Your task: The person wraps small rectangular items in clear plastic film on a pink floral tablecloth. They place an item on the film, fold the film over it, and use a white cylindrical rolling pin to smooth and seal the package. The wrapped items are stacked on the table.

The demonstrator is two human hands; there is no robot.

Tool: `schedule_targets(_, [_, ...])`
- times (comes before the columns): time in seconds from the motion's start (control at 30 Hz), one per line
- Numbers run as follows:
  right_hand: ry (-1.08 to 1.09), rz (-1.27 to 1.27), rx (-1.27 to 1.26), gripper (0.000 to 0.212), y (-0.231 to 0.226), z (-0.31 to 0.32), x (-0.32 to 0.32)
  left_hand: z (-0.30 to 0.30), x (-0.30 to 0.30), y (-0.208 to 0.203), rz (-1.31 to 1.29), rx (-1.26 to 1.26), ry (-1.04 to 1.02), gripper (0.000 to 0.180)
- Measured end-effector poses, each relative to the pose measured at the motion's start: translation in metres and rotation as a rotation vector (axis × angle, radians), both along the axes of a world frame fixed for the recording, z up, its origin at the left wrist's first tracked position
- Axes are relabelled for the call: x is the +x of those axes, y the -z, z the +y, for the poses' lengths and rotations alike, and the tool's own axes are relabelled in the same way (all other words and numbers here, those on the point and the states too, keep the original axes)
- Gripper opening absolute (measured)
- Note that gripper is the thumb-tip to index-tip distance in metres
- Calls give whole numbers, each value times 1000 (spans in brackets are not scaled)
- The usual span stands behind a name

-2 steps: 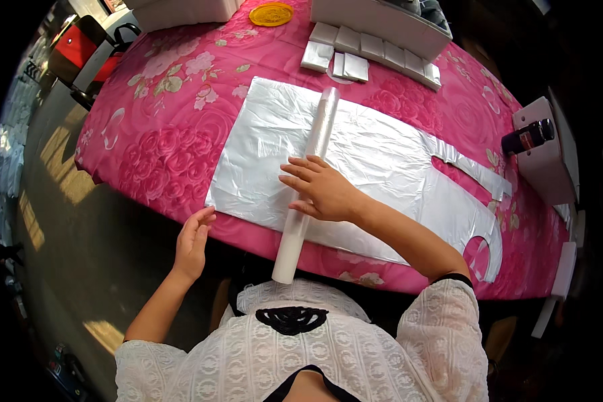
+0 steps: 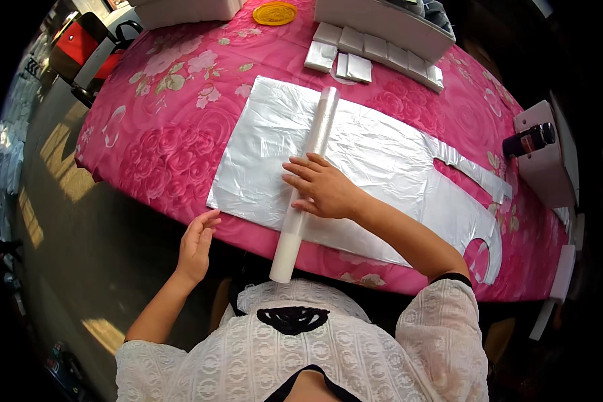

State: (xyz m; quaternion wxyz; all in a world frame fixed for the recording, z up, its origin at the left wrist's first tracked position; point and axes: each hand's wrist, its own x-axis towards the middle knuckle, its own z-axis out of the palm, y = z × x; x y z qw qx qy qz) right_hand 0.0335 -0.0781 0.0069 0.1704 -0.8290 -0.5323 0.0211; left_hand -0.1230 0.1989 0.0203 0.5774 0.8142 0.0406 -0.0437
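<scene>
R hand (image 2: 325, 189) flat, fingers spread, atop plastic roll (image 2: 308, 177); L hand (image 2: 195, 244) open nearby.

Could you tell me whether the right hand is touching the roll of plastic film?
Touching: in the head view the right hand lies palm down across the roll.

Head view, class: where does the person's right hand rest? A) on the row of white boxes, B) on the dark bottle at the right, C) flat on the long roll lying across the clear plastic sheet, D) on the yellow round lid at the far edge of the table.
C: the right hand lies flat on the roll, which crosses the plastic sheet.
</scene>
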Motion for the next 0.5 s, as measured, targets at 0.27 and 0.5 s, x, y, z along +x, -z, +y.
schedule_targets(0.27, [99, -28, 151, 69, 19, -10, 8, -23, -3, 5, 38, -121, 68, 35])
schedule_targets(0.5, [-43, -28, 70, 58, 9, 46, 30, -16, -13, 9, 163, -189, 35, 35])
